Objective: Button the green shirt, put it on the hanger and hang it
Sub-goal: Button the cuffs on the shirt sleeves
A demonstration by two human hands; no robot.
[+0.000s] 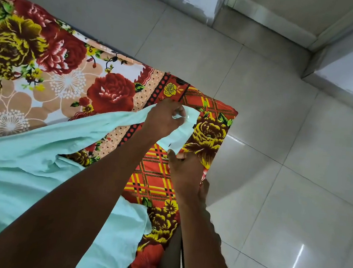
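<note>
1. Green shirt lies spread and rumpled across a bed covered by a floral bedsheet, filling the lower left of the view, with one narrow strip of its fabric stretched out toward the bed's far corner.
2. Left hand has its fingers curled, pinching the far end of that strip near the corner of the bed; a small button or buttonhole may be at the fingertips, but it is too small to tell.
3. Right hand pinches the nearer end of the same strip between thumb and fingers, so the fabric runs taut between the two hands.
4. Both forearms reach in from the bottom edge, the left crossing over the shirt's body.
5. Bedsheet's corner, with its red-and-yellow plaid border, hangs at the edge of the bed just beside the hands.
6. Pale tiled floor fills the right side, meeting a grey wall base at the top.
</note>
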